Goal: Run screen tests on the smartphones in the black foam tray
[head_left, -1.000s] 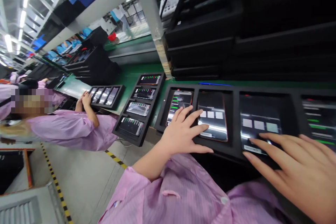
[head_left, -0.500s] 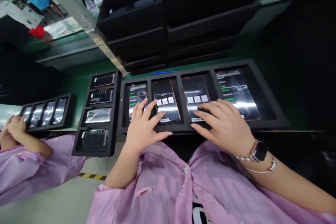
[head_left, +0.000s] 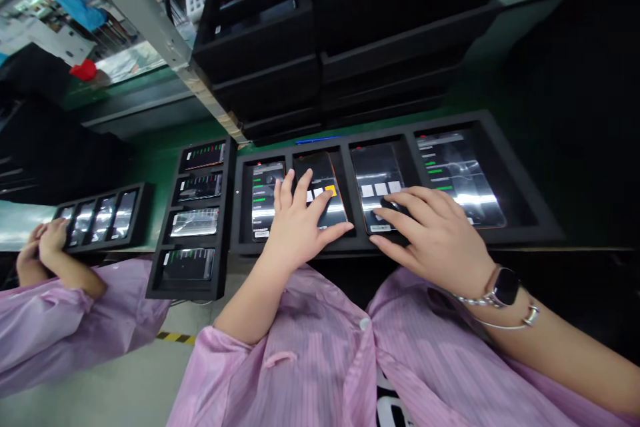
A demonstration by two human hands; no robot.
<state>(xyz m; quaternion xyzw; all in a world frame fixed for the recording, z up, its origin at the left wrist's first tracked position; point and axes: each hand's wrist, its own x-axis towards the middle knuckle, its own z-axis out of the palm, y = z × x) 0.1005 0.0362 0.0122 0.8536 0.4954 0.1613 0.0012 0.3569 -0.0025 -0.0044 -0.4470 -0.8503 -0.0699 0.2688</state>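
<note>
Four smartphones lie face up in a black foam tray (head_left: 523,235) with lit test screens. My left hand (head_left: 300,220) rests on the second phone (head_left: 325,203), its fingers spread over a screen showing pale and yellow squares. My right hand (head_left: 430,233) lies on the third phone (head_left: 377,173), with its fingertips on the lower screen. Neither hand grips a phone. The first phone (head_left: 265,203) and fourth phone (head_left: 460,177) sit beside my hands, untouched. A smartwatch (head_left: 506,287) and a thin bracelet circle my right wrist.
A second black tray (head_left: 226,220) holds several phones to the left, and a co-worker's hands (head_left: 45,247) rest near a third tray (head_left: 145,213). Black stacked drawers (head_left: 260,47) stand behind on the green bench (head_left: 160,167), beside a grey metal upright (head_left: 135,7).
The view has swung round from the steep tilt a second ago. My left hand has slid from the gap between the first two phones onto the second phone's screen, which now shows a yellow square.
</note>
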